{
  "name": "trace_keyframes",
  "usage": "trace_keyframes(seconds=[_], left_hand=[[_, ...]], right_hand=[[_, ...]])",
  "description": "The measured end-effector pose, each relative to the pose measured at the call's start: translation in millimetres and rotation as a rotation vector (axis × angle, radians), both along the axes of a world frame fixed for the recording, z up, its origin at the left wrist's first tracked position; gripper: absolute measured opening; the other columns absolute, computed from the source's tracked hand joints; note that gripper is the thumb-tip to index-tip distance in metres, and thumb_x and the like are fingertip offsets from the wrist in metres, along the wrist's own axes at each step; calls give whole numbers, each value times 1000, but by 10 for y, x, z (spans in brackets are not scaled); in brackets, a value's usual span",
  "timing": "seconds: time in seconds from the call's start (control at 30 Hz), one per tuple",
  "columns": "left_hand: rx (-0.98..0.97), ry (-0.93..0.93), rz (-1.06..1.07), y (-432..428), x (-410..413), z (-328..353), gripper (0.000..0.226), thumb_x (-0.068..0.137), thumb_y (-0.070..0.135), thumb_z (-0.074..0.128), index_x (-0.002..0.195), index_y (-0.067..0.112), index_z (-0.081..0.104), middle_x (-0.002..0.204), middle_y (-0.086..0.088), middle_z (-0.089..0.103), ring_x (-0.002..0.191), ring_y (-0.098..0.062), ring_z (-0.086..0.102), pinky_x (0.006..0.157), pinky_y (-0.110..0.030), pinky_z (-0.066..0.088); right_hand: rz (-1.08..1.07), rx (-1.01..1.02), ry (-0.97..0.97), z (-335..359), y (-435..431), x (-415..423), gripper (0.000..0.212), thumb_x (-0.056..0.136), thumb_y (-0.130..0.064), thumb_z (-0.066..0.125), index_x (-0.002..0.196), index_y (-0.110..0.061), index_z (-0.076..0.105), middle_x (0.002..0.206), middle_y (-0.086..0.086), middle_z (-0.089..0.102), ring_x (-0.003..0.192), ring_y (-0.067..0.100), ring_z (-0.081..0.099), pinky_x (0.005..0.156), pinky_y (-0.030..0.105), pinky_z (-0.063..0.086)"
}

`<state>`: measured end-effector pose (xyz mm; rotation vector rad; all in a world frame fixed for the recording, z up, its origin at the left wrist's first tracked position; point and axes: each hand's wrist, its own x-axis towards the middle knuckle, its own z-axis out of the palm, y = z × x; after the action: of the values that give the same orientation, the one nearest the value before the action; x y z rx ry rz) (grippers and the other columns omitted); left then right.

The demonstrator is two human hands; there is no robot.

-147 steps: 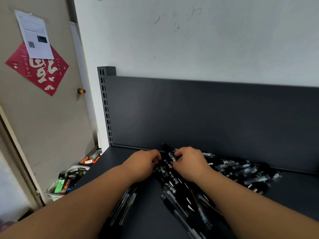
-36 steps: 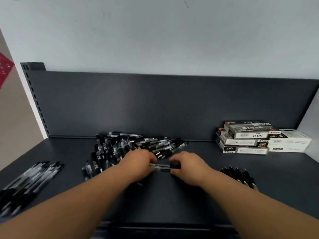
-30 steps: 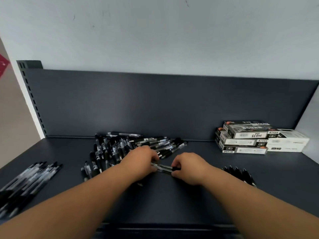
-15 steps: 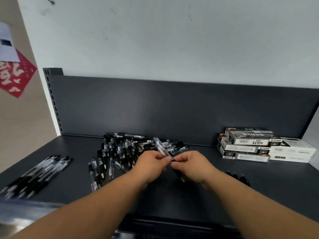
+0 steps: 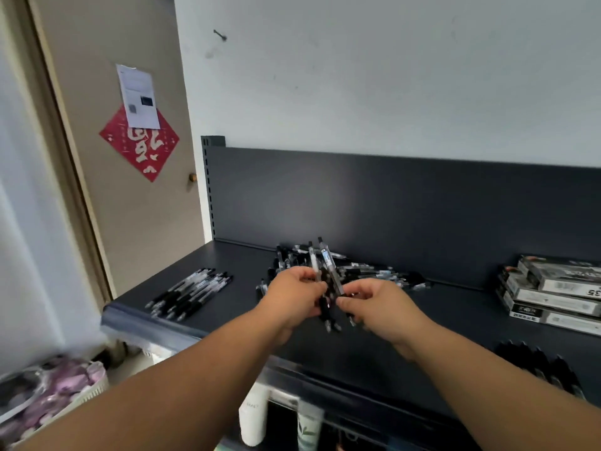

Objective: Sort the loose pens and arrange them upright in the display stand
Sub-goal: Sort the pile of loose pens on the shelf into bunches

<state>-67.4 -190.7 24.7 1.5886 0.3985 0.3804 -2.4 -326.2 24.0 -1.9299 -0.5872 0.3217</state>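
Loose pens [image 5: 374, 274]; box [image 5: 559, 283] label "35"

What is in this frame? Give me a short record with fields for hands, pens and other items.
left hand: grips bunch of pens
right hand: pinches the same bunch
loose pile: on shelf, behind the hands
left row of pens: lying flat near shelf's left end
right row of pens: lying flat
pen boxes: stacked at right
display stand: not in view
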Motion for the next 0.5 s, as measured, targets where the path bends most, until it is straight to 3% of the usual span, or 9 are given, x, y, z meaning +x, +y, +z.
trace_keyframes(seconds=[0.1, 0.23, 0.33, 0.43, 0.5], left_hand=[[58, -10, 25, 371, -163, 84, 15, 90, 0, 58, 101, 10, 63, 89, -8, 66, 70, -13, 62, 54, -16, 52], [92, -9, 102, 1006, -365, 152, 27, 88, 4, 65, 113, 11, 59, 88, -4, 65, 78, -16, 65, 69, -23, 56], [299, 90, 205, 1639, -486, 130, 37, 83, 17, 74, 118, 11, 62, 93, -2, 68, 83, -16, 67, 78, -29, 56], [470, 240, 229, 2216, -612, 79, 40, 79, 25, 78, 115, 13, 66, 99, -2, 70, 74, -16, 67, 78, -29, 55], [530, 324, 220, 2495, -659, 41, 40, 78, 25, 79, 113, 12, 67, 104, -6, 70, 84, -20, 68, 87, -33, 55]], right_hand=[[58, -2, -23, 99, 417, -158, 9, 87, -17, 70, 91, -24, 65, 69, -1, 60, 54, 8, 53, 50, 21, 43], [107, -16, 5, 114, 1022, -354, 10, 88, -16, 68, 93, -21, 62, 66, -2, 59, 51, 7, 55, 48, 20, 46], [116, -90, 43, 62, 1441, -455, 26, 88, -18, 68, 111, -15, 58, 64, 1, 61, 49, 8, 55, 50, 21, 48], [115, -136, 96, -2, 1801, -558, 33, 87, -16, 70, 115, -12, 54, 65, 2, 63, 46, 9, 55, 49, 21, 49], [116, -155, 137, -34, 1978, -618, 34, 87, -15, 70, 116, -11, 53, 71, 4, 63, 48, 8, 56, 49, 20, 48]])
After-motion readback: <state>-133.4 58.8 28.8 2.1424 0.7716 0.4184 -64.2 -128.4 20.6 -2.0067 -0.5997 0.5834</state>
